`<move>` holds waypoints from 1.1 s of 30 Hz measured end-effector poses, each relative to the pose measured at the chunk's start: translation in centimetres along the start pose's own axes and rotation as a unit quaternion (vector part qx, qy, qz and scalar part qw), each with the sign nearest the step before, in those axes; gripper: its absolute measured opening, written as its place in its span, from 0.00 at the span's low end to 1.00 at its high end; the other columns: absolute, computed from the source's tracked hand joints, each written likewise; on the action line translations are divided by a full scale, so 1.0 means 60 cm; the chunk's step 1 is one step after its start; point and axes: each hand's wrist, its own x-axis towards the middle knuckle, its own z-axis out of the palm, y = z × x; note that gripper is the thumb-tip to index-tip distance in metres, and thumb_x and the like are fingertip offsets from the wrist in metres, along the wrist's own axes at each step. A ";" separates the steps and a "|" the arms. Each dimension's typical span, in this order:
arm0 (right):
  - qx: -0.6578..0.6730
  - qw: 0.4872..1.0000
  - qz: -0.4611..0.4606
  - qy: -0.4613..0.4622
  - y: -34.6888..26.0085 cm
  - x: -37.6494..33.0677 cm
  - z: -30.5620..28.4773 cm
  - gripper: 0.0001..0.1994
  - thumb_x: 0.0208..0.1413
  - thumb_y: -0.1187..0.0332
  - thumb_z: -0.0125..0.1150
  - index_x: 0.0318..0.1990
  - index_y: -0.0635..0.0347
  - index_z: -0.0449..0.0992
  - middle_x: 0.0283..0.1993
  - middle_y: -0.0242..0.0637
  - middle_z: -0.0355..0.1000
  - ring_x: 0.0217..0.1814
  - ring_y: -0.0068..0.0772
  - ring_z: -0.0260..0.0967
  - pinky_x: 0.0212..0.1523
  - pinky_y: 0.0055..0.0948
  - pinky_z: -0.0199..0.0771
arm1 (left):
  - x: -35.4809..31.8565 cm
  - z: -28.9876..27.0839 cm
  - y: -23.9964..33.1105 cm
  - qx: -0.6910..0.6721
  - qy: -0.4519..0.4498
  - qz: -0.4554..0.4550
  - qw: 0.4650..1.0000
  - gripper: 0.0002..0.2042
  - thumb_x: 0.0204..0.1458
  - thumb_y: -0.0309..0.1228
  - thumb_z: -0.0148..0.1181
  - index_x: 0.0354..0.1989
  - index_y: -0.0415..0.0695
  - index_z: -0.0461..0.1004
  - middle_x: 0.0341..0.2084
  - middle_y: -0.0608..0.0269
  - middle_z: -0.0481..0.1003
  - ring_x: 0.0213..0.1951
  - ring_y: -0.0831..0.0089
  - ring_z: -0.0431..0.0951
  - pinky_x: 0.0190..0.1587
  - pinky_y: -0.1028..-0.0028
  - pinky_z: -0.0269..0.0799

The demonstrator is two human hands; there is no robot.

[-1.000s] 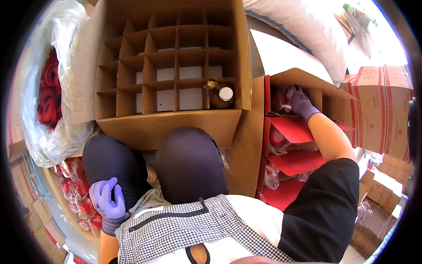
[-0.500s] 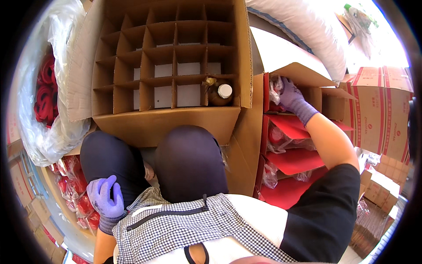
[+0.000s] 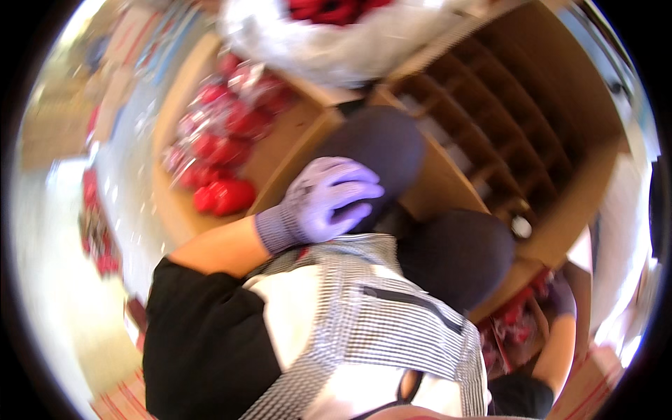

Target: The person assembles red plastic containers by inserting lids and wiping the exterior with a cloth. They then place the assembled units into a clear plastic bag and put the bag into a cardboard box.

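You're reaching into the right box (image 3: 583, 283), by the red packs (image 3: 516, 326).
Your right hand (image 3: 562, 297) is in among the packs at the near right, blurred and partly hidden, so I cannot tell whether its fingers are apart or clamped on one. Your left hand (image 3: 333, 199) rests on your left knee (image 3: 392, 136), fingers loosely curled, thumb apart, holding nothing. The step looks like picking out a pack; if so, the next move calls for a sure grip and a lift clear of the flaps. The divided carton (image 3: 450, 171), with a white-capped bottle (image 3: 521, 225) in its near corner, stands far right; more wrapped red pieces (image 3: 227, 140) lie in the left box (image 3: 166, 189).
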 end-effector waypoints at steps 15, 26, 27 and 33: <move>-0.034 0.908 -0.177 0.379 -0.612 -0.240 0.024 0.21 0.60 0.71 0.60 0.60 0.66 0.72 0.63 0.50 0.69 0.65 0.52 0.67 0.67 0.43 0.64 | -0.664 -0.168 -0.547 0.207 -0.241 -0.727 0.609 0.32 0.53 0.55 0.58 0.61 0.46 0.74 0.61 0.52 0.73 0.63 0.57 0.73 0.66 0.56 0.66; 0.091 0.891 -0.327 0.303 -0.859 -0.276 0.042 0.23 0.48 0.77 0.63 0.56 0.66 0.75 0.58 0.52 0.72 0.62 0.55 0.70 0.64 0.43 0.67 | -0.618 -0.178 -0.471 -0.251 0.113 -0.759 0.589 0.18 0.56 0.44 0.63 0.42 0.39 0.82 0.39 0.48 0.83 0.46 0.58 0.84 0.49 0.57 0.79; 0.130 0.890 -0.342 0.271 -0.887 -0.267 0.039 0.24 0.50 0.77 0.63 0.57 0.66 0.74 0.59 0.51 0.72 0.62 0.52 0.70 0.64 0.42 0.67 | -0.581 -0.207 -0.425 -0.410 0.171 -0.690 0.572 0.18 0.59 0.43 0.62 0.45 0.38 0.80 0.40 0.48 0.83 0.45 0.61 0.84 0.48 0.60 0.80; 0.654 0.681 -0.306 -0.121 -1.063 -0.206 0.104 0.32 0.66 0.59 0.58 0.73 0.57 0.56 0.67 0.44 0.64 0.64 0.35 0.67 0.63 0.39 0.71 | -0.319 -0.206 -0.170 -0.608 0.389 -0.345 0.600 0.15 0.63 0.42 0.60 0.45 0.42 0.77 0.33 0.63 0.79 0.31 0.72 0.78 0.39 0.72 0.76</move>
